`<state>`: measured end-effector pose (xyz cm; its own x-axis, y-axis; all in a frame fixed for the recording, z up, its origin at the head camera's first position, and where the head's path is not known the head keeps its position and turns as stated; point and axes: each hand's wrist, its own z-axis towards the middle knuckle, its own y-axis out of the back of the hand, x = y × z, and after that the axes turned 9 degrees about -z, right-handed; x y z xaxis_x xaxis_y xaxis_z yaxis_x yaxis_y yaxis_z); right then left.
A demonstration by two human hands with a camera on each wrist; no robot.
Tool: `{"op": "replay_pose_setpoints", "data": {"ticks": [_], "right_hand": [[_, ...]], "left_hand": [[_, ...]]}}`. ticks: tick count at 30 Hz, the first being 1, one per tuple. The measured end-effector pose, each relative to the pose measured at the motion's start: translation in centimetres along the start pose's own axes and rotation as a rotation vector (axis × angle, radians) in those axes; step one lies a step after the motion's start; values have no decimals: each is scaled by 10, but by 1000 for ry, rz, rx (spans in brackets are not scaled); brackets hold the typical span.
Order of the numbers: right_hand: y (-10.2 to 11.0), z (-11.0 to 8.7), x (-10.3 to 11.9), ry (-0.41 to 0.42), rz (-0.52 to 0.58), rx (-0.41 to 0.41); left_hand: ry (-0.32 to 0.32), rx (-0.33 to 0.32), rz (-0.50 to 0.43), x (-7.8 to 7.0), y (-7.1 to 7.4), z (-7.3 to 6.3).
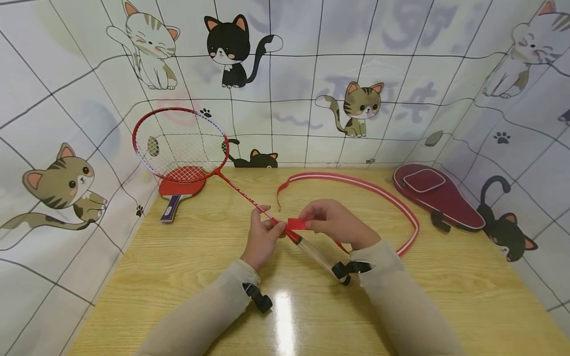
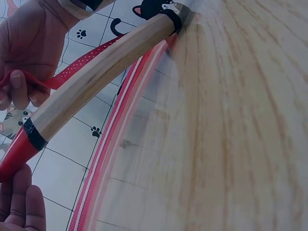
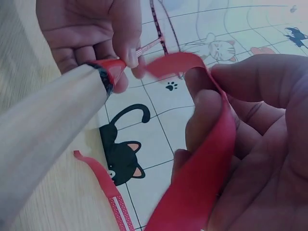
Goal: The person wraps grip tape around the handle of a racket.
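Note:
My left hand [image 1: 261,237] pinches a red badminton racket [image 1: 238,189] between thumb and fingers, at the red cone just above the handle. The racket's bare wooden handle [image 1: 318,254] slants down toward the right sleeve, with a black band at its upper end. My right hand [image 1: 336,222] pinches the narrow end of a red grip tape [image 3: 207,159], holding it close beside the cone. In the left wrist view, the dotted tape [image 2: 79,67] passes behind the handle. The tape's long striped length [image 1: 378,190] curves over the table beyond the right hand.
A red table tennis bat [image 1: 182,188] lies at the back left, under the racket's head. At the back right sits a dark red bat case [image 1: 434,195] against the wall. Cat-patterned cloth [image 1: 294,74] encloses the wooden table [image 1: 178,277] at the back and sides.

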<state>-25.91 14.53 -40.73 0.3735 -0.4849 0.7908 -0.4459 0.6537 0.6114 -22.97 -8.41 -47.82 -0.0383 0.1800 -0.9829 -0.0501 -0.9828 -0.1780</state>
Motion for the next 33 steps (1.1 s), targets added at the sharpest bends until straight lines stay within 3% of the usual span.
{"op": "replay_pose_setpoints", "data": {"ticks": [11,19,33], "right_hand": [[-9,0,-5,-13,-36,31],[-22,3,-7,-55,-105,-14],[-34,6,-6,-81,-110,-30]], "left_hand": [[-16,6,-3,3,2,-1],[-5,23,-18,3,2,0],[-30,14,-26,1,0,-2]]}}
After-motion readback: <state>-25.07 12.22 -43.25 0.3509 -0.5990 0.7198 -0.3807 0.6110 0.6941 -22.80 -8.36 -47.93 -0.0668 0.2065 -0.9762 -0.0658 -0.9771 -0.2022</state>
